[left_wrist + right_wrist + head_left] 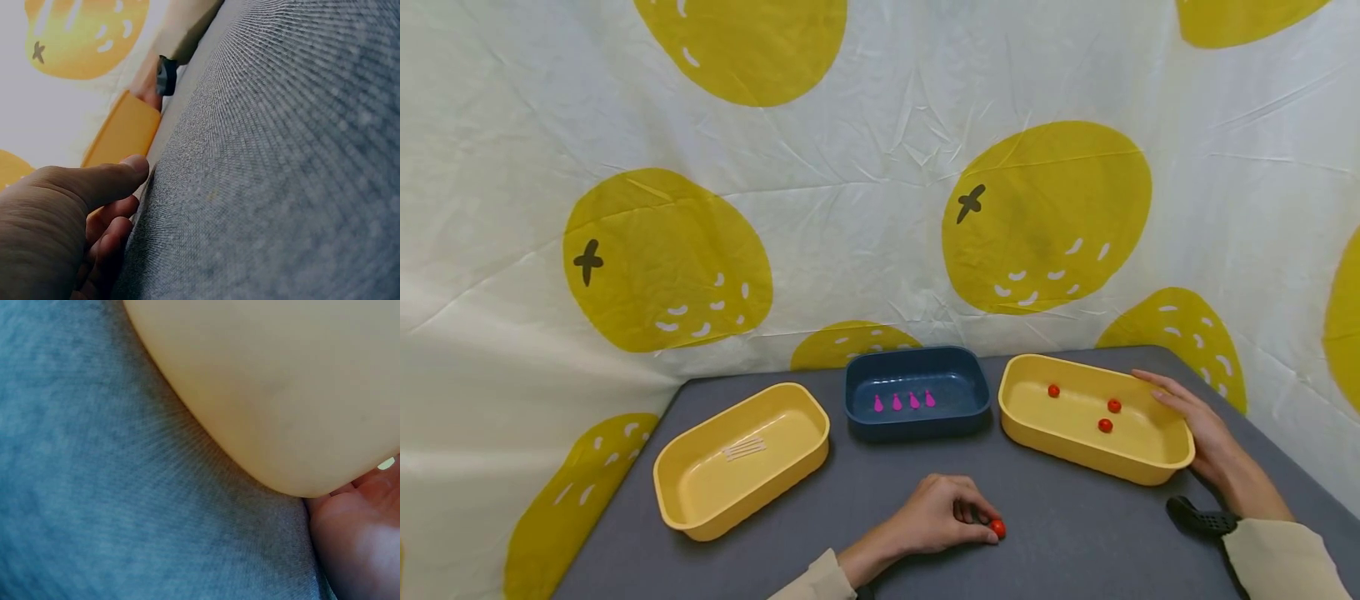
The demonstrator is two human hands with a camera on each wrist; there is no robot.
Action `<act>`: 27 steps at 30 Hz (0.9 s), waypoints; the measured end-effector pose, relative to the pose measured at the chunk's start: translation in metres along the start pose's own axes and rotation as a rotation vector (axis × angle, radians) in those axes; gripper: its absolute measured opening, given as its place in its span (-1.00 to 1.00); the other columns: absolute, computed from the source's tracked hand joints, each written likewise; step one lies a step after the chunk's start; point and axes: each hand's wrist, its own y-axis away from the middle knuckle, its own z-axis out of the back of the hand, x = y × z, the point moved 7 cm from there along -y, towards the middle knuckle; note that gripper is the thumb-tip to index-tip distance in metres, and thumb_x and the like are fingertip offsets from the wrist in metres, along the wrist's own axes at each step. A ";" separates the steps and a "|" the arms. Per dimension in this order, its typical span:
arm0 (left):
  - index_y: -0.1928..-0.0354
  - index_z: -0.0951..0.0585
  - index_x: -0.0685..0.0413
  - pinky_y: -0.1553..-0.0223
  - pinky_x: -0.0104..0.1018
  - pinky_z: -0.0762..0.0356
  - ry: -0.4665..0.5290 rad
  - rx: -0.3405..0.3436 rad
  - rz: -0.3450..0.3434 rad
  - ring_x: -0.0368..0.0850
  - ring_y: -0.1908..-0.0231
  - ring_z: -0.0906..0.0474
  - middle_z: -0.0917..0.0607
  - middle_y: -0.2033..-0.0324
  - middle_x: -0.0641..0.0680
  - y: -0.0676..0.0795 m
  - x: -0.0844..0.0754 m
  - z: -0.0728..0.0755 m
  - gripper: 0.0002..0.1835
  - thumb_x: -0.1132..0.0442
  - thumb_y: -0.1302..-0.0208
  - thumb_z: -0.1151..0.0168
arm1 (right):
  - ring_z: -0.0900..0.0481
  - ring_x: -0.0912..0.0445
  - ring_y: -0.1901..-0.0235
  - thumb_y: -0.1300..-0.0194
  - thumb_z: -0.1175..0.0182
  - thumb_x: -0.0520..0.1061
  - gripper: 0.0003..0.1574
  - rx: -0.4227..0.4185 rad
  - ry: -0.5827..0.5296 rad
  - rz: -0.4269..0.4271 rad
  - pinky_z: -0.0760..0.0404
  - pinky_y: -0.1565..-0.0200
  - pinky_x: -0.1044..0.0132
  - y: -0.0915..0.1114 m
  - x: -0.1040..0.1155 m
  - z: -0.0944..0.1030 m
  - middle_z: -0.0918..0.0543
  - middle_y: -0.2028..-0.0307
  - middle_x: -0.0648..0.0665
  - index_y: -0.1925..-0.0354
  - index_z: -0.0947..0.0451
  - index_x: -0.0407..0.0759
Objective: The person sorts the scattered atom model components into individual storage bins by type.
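Observation:
In the head view my left hand (934,515) pinches a small round red ball (997,528) between thumb and fingertips, low over the grey table. The left wrist view shows the thumb (109,182) above curled fingers; the ball is hidden there. My right hand (1206,433) rests along the right end of a yellow bin (1082,452), its fingers extended over the rim. Inside that bin lie 3 similar red balls, one of them a ball (1054,391) near the back wall. In the right wrist view the bin's outer wall (275,394) covers part of the hand.
A dark blue bin (917,431) at the back middle holds several pink drop-shaped pieces (897,402) in a row. Another yellow bin (760,492) stands at the left, with several thin pale sticks (745,449) in it. A patterned curtain (865,242) hangs behind the table (1075,550).

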 end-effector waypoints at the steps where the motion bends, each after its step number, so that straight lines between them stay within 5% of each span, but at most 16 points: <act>1: 0.10 -0.83 -0.09 0.37 -0.60 -0.58 0.007 0.002 -0.001 -0.65 0.45 -0.46 -0.69 0.37 -0.18 0.000 0.000 0.000 -0.80 0.08 -0.26 -0.50 | -0.71 0.23 -0.09 -0.72 0.35 -0.21 -0.38 0.001 0.000 0.001 -0.77 0.04 0.18 0.000 0.000 0.000 -0.62 -0.18 0.31 -0.46 -0.43 0.16; 27: 0.08 -0.82 0.00 0.36 -0.54 -0.60 0.245 -0.026 0.036 -0.54 0.44 -0.52 -0.72 0.37 -0.12 -0.001 0.003 0.006 -0.78 0.13 -0.26 -0.50 | -0.71 0.22 -0.08 -0.71 0.35 -0.21 -0.38 -0.009 -0.010 -0.002 -0.77 0.04 0.17 0.000 0.001 0.001 -0.63 -0.17 0.30 -0.43 -0.46 0.16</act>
